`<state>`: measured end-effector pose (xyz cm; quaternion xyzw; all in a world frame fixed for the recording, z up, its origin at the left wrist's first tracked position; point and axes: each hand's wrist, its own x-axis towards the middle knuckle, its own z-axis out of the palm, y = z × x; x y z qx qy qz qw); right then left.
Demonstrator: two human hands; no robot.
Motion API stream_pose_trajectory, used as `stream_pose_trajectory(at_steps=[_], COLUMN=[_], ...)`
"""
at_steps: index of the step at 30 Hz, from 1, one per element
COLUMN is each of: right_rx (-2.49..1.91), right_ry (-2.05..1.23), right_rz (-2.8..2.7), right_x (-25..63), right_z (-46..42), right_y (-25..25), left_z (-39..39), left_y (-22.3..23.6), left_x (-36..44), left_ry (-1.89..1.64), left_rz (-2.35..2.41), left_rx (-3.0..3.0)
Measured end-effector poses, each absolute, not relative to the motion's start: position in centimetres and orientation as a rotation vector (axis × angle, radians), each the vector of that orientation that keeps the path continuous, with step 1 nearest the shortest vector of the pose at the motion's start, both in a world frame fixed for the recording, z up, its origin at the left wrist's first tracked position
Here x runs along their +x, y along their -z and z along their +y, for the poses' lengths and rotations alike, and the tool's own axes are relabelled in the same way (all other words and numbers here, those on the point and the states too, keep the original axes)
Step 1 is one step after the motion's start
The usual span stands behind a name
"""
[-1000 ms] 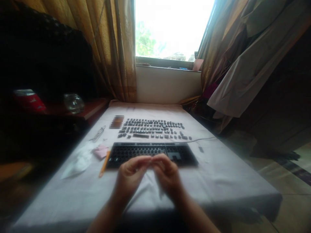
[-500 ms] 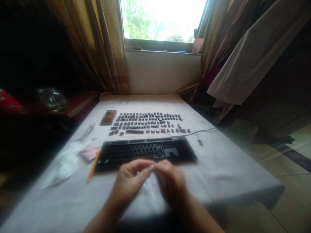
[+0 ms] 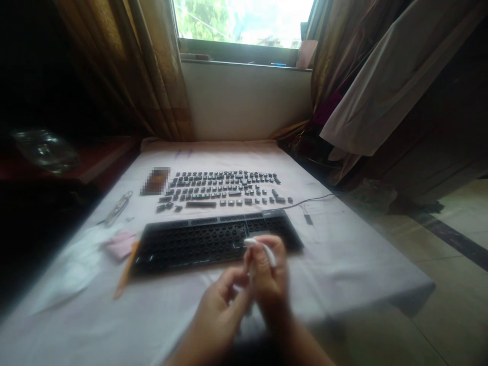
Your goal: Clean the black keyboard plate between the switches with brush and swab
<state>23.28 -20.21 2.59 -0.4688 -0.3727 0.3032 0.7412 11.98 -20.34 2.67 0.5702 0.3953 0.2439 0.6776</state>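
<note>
The right hand [image 3: 270,272] pinched a limp white strip [image 3: 271,255] over the near right part of the black keyboard [image 3: 190,244]. The left hand [image 3: 224,300], fingers curled, was on the keyboard's near side; blur hid whether it gripped the strip too. Loose keycaps [image 3: 201,204] lay in rows beyond the keyboard, an orange stick [image 3: 127,272] along its left end.

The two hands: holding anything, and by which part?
The right hand pinches a white strip by its visible middle; whether the left hand also grips it cannot be told.
</note>
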Motion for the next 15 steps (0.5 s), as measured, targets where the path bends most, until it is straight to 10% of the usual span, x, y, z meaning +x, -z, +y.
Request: stream_pose_trajectory(at_steps=[15], right_rx=[-1.014], right_ry=[-0.205], right_rz=[-1.356], right_x=[22.8], right_z=[-22.8], right_y=[-1.5], left_z=[-22.1], left_y=[-4.7], left_x=[12.3], left_ry=[-0.919], left_rz=[0.8], left_rx=[0.733])
